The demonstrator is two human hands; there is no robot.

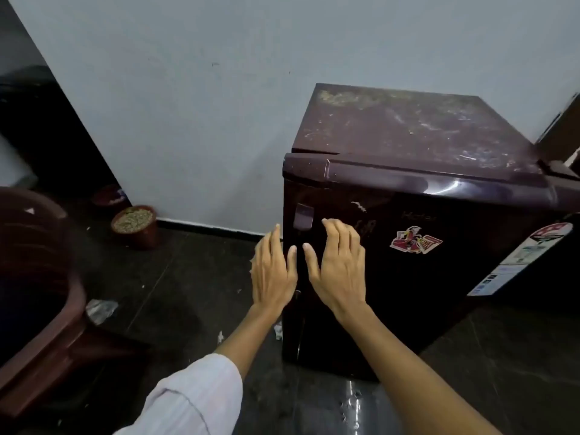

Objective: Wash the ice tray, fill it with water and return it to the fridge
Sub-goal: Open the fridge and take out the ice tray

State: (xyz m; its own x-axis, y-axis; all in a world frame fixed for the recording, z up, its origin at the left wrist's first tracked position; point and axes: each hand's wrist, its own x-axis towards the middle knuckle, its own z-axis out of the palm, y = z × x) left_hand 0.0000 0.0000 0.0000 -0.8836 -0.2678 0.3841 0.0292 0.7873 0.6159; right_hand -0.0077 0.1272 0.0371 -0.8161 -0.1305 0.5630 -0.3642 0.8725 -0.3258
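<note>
A small dark maroon fridge stands on a dark tiled floor with its back against a pale wall. Its door is closed and its top is dusty and scratched. The ice tray is nowhere in view, so I cannot tell where it is.

Both hands reach toward the door's left edge and hold nothing. The left hand has straight fingers held close together, right at the corner of the door. The right hand lies over the door front with its fingers loosely bent and slightly spread, just below a small handle plate. I cannot tell whether either hand touches the door. The thumbs are near each other but apart. A pale striped sleeve covers the left forearm.

The door carries a red and white sticker and a long label near its right side.

A brown plastic chair stands close on the left. Near the wall, left of the fridge, sits a brown pot filled with pale pebbles, with a second pot behind it. Scraps of litter lie on the floor between the chair and the fridge. A shiny patch shows on the tiles in front of the fridge.
</note>
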